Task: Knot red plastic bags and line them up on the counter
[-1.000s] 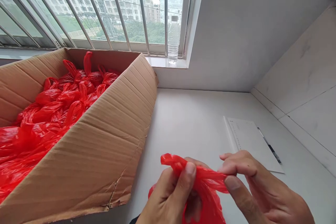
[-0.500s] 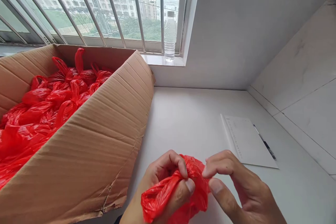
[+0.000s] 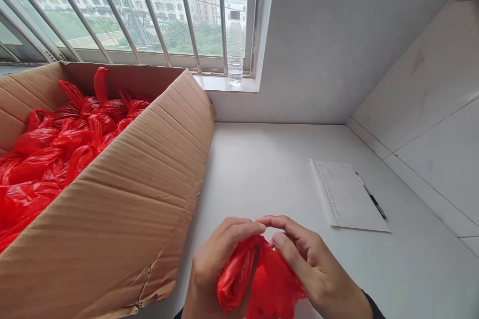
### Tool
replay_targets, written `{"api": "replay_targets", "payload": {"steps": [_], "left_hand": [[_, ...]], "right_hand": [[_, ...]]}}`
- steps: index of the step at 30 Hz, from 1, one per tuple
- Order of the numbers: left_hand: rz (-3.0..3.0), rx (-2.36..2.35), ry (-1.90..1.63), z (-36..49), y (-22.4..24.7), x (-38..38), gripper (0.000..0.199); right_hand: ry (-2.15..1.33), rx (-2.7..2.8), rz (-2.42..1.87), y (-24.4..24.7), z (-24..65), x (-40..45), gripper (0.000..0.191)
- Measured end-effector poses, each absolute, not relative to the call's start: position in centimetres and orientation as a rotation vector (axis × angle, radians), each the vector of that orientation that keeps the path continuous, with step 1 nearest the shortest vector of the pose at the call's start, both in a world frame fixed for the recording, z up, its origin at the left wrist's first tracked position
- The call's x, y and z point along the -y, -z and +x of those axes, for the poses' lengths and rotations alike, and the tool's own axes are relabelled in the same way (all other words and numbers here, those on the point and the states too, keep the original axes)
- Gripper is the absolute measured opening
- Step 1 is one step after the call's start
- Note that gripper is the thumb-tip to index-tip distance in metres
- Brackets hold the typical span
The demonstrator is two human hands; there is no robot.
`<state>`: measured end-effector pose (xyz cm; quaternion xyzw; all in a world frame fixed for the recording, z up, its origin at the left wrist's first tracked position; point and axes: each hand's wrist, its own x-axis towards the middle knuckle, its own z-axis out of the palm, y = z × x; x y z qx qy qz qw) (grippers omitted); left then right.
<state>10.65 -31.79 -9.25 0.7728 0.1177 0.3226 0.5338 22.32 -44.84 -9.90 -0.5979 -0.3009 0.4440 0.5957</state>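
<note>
the fingers of both hands are curled in tight around the red plastic bag, the left hand gripping its bunched left side and the right hand pinching the top, fingertips of the two hands almost touching above it. a second ago the bag's strip was stretched out between the hands; now it is gathered into a compact wad, so the folding or knotting looks well along. the bag sits low over the near edge of the white desk, just right of the cardboard box. inside that box lie many similar red bundles. right of the box and farther back are a paper sheet and a pen; beyond the box, a clear bottle stands on the window sill.
</note>
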Motion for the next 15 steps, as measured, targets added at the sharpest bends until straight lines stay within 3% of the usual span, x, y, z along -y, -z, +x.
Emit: {"api": "replay_targets", "payload": {"steps": [5, 10, 15], "left_hand": [[2.033, -0.152, -0.809, 10.7, 11.1, 31.3, 0.034], [2.109, -0.069, -0.748, 10.3, 10.6, 30.8, 0.046], [2.068, -0.106, -0.824, 10.4, 11.0, 31.8, 0.044]], "right_hand": [[-1.148, 0.699, -1.233, 10.3, 22.4, 44.4, 0.039], [-0.996, 0.712, -1.329, 10.5, 22.5, 44.5, 0.03], [-0.891, 0.614, -1.436, 10.8, 22.8, 44.6, 0.036]]}}
